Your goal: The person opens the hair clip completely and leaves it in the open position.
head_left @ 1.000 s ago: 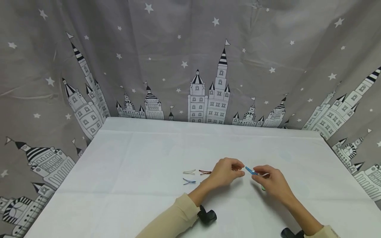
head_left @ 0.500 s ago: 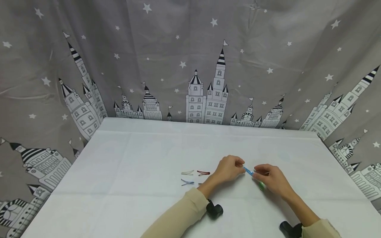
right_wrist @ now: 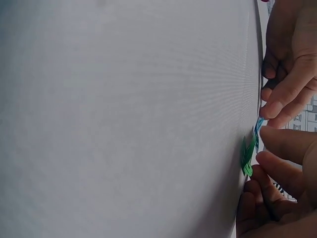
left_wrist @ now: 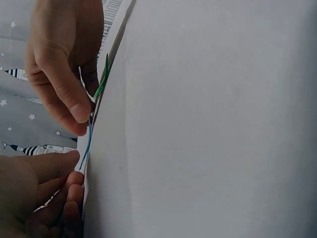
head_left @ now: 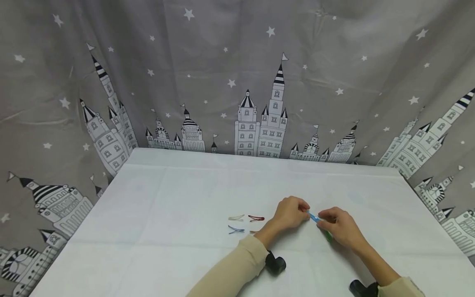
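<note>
A blue hair clip [head_left: 313,216] spans the gap between the two hands, just over the white table. At its left end, my left hand [head_left: 292,212] pinches it with thumb and fingertips. My right hand [head_left: 341,226] pinches the other end; its thumb and forefinger show at the clip in the right wrist view. Under the right hand's fingers is a green hair clip [right_wrist: 247,156], partly covered in the head view; I cannot tell whether it touches that hand. Left of the left hand lie a cream clip [head_left: 236,218], a red clip [head_left: 256,218] and a light blue clip [head_left: 236,229].
A brownish clip [head_left: 254,232] is mostly hidden behind the left wrist. White cloth covers the table [head_left: 156,214]. Behind it hangs a grey curtain [head_left: 208,53] with castles and stars. Black wrist cameras sit under the left [head_left: 276,263] and right wrist [head_left: 361,288].
My left hand has moved right and closed its fingertips on the blue hair clip's free end. The right hand keeps its grip, nearly in place. More of the green clip shows.
</note>
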`<state>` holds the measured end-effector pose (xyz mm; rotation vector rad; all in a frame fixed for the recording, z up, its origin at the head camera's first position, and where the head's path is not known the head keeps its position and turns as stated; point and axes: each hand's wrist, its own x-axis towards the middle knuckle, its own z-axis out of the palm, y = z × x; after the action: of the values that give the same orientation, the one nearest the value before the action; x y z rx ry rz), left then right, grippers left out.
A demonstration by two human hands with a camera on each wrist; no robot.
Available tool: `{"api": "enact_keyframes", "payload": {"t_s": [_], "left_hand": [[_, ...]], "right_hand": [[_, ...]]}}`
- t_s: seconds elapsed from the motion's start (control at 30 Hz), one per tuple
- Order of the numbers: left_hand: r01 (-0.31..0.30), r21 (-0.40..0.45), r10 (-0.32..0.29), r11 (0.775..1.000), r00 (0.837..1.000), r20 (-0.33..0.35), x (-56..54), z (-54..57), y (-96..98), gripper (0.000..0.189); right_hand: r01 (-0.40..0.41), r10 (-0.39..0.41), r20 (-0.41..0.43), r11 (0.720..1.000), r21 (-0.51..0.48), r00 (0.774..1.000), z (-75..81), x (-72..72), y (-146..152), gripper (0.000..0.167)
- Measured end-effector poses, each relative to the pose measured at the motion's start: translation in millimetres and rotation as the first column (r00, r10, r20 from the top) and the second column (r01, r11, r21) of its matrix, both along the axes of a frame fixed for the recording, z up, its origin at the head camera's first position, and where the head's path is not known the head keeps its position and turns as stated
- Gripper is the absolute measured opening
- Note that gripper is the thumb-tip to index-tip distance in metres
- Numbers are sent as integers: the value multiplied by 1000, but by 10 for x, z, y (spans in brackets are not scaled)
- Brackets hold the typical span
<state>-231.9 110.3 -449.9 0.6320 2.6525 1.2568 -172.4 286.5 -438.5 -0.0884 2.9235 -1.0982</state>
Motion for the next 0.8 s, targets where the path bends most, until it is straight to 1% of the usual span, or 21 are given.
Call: {"api": "enact_keyframes", "payload": {"t_s": [0.1, 0.33, 0.63, 0.8], "left_hand": [[6, 7, -6, 1000, 1000, 11, -12, 3, -1, 13], [14, -4, -14, 1000, 999, 40, -19, 11, -16, 15], [19, -36, -19, 999, 1000, -2, -19, 5, 13, 13], [15, -56, -16, 998, 1000, -15, -13, 1, 29, 13]], "right_hand": [[3, -2, -13, 1000, 21, 1000, -9, -2, -8, 26], [-23, 25, -69, 999, 39, 997, -31, 0, -41, 17], [-17, 19, -51, 1000, 25, 999, -32, 7, -39, 14], [-18, 20, -58, 1000, 22, 998, -46, 6, -35, 14]]}}
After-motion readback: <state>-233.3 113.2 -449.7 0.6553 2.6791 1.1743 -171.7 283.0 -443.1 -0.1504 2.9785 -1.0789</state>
